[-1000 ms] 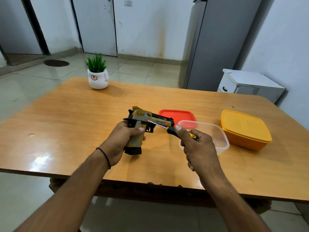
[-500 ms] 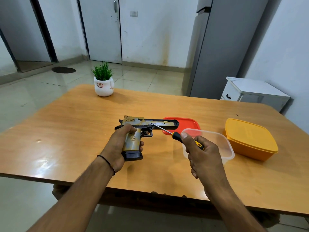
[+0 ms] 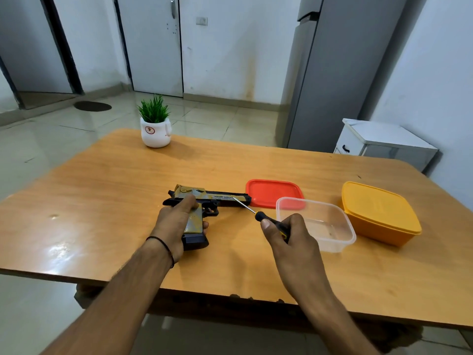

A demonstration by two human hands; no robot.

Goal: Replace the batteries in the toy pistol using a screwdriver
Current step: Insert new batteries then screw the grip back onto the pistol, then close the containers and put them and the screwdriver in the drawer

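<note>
Grip of the toy pistol (image 3: pixel 220 197) sits inside the curled left hand (image 3: pixel 176 224), thumb laid over the frame, apparently to pin the toy flat on the surface (image 3: pixel 115 188) so it cannot twist under the tool. It lies near the middle, muzzle toward 3 o'clock, butt toward 6. The right hand (image 3: pixel 291 237) clasps the handle of the screwdriver (image 3: pixel 258 215), shaft aimed toward 10 o'clock, tip at the side of the slide near the muzzle. Whether it sits in a screw head is too small to tell. At 3 o'clock of that hand an open clear container (image 3: pixel 343 242) waits, probably for loose screws, its red lid (image 3: pixel 273 192) at its 11 o'clock. A closed orange box (image 3: pixel 378 213) stands farther toward 3.
</note>
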